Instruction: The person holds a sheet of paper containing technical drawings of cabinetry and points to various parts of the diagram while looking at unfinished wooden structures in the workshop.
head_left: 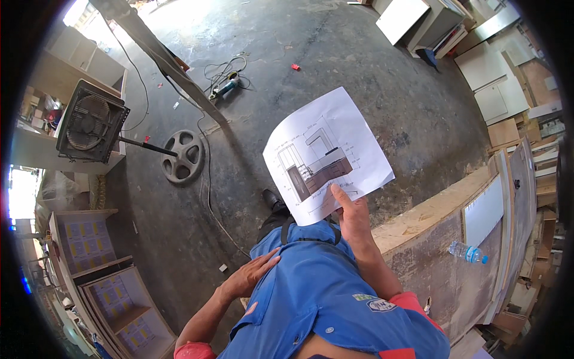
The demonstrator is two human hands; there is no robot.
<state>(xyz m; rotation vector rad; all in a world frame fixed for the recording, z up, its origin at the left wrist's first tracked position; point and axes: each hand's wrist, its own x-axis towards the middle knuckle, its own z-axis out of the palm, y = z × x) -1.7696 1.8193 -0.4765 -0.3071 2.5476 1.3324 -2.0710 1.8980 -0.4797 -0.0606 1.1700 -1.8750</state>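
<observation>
A white sheet of paper [359, 128] with a printed drawing of kitchen cabinets and dimension lines is held up before me. My right hand [354, 216] grips its lower edge, thumb on top over the print; the other fingers are mostly hidden behind the sheet. The paper curls a little at its left side. My left hand [254, 276] rests flat against the side of my blue shirt [299, 287], fingers stretched out, holding nothing.
A fan [89, 122] on a pole with a round spoked base [182, 157] stands at left. A corded power tool [226, 88] lies on the floor beside a post [161, 63]. To my right, a plastic bottle [468, 252] lies on a worn wooden bench [424, 272]. Open cabinets [128, 299] stand lower left.
</observation>
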